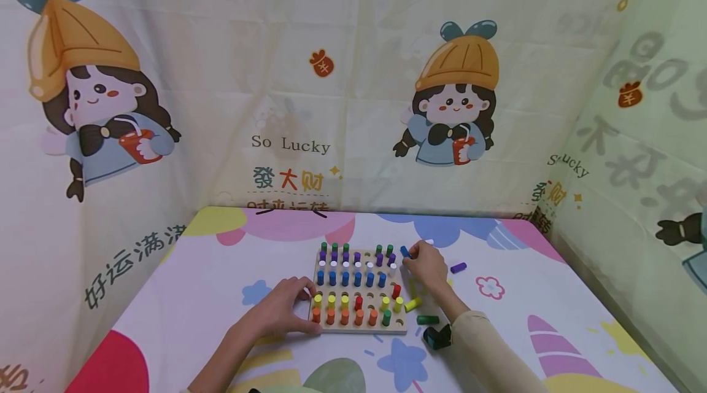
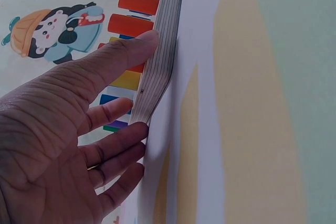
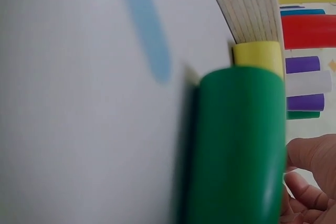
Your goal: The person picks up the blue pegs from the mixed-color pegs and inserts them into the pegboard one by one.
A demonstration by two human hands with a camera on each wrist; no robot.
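Observation:
A wooden pegboard [image 1: 361, 330] with rows of coloured pegs lies flat on the table. My left hand [image 1: 287, 304] rests against its left side. In the left wrist view the thumb [image 2: 131, 51] touches the layered board edge, with the other fingers loosely extended beside the corner. Beyond the board's right side, my right hand [image 1: 429, 265] pinches a blue peg [image 1: 405, 252] at its fingertips. The right wrist view shows the thumb and curled fingers [image 3: 310, 192], but that peg is hidden there. A white peg [image 1: 429, 241] lies just behind this hand.
Loose on the table at right lie a purple peg [image 1: 458, 268], a yellow peg [image 1: 413, 304] against the board and a green peg [image 1: 428, 320]. A dark object [image 1: 437, 338] sits by the right sleeve. Printed cloth walls stand behind and at both sides.

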